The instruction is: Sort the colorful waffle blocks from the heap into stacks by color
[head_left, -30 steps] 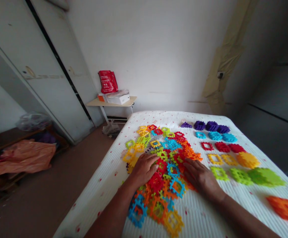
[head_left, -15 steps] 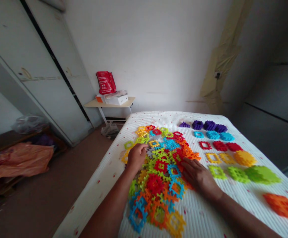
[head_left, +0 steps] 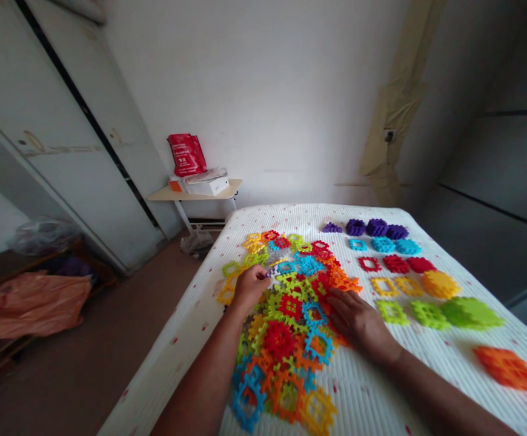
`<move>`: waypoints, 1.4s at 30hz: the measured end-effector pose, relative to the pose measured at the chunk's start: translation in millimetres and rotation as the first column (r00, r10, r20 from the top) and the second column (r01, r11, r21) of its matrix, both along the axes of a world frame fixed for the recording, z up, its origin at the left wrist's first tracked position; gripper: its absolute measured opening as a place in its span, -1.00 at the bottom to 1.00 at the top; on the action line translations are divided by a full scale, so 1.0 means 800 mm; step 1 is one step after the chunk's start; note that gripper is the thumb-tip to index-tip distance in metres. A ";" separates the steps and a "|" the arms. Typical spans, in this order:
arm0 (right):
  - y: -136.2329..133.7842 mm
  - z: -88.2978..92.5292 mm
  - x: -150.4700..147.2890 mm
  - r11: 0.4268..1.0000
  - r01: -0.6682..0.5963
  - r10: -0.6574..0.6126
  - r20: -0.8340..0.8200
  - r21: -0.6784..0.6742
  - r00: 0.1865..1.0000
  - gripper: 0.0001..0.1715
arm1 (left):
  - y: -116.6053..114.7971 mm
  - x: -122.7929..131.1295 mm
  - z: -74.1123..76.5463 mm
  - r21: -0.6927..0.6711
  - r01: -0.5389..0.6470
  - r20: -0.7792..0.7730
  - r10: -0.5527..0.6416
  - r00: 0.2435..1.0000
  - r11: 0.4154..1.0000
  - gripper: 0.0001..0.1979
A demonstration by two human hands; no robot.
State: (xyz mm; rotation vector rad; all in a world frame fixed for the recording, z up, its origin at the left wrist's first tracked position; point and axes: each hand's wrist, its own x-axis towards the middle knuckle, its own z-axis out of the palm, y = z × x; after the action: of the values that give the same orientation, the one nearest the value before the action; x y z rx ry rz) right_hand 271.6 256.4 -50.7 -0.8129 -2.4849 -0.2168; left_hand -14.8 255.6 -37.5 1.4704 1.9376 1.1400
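Plastic interlocking square tiles [head_left: 286,315], multicoloured, lie heaped on the white quilted bed [head_left: 186,321], light and stiff, best pinched by an edge; left hand [head_left: 251,287] curled at the heap's left side, hold unclear; right hand [head_left: 358,324] spread flat on its right edge.

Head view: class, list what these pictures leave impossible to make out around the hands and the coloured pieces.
All in the head view:
What the left hand pinches: hidden by its fingers.
Pieces beneath the right hand: covered by that hand.
Lower layers of the plastic piece pile: covered by upper pieces.
Print on the red bag: too small.
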 end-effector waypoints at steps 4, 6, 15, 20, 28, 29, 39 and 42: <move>-0.002 0.002 0.000 0.999 0.025 -0.024 0.016 -0.020 1.000 -0.65 | -0.008 -0.003 0.012 0.066 0.006 0.235 -0.021 0.972 0.998 -0.83; -0.003 0.002 0.000 0.999 0.031 -0.030 0.021 -0.030 0.999 -0.66 | -0.012 -0.003 0.017 0.080 -0.004 0.338 -0.024 0.941 0.997 -0.79; 0.001 -0.005 0.000 1.000 -0.007 0.007 0.015 -0.008 1.000 -0.68 | -0.020 -0.005 0.017 0.133 -0.077 0.582 -0.015 0.813 0.988 -0.68; 0.000 0.000 -0.001 0.997 -0.004 0.001 -0.042 -0.072 0.999 -0.71 | -0.025 0.000 0.023 0.154 -0.067 0.598 -0.039 0.800 0.986 -0.67; 0.003 0.045 -0.023 0.997 -0.070 0.073 -0.201 0.022 0.977 -0.75 | -0.034 0.021 0.036 0.088 0.157 0.512 -0.180 0.840 0.984 -0.63; 0.003 0.051 -0.032 0.994 -0.101 0.107 -0.198 0.040 0.974 -0.75 | -0.035 0.024 0.037 0.078 0.193 0.513 -0.205 0.834 0.978 -0.62; 0.009 0.067 -0.090 0.976 -0.208 0.211 0.046 -0.065 0.976 -0.85 | -0.038 0.033 0.036 0.026 0.326 0.545 -0.286 0.788 0.945 -0.49; 0.009 0.075 -0.089 0.975 -0.194 0.206 0.114 -0.109 0.972 -0.87 | -0.038 0.034 0.038 0.024 0.319 0.561 -0.277 0.780 0.947 -0.49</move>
State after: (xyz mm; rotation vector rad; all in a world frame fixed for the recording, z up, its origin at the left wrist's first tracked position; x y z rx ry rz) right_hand 200.7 263.7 9.0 -0.5959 -2.6921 -0.0767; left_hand 12.5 224.9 -7.2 1.1718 1.2738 1.1693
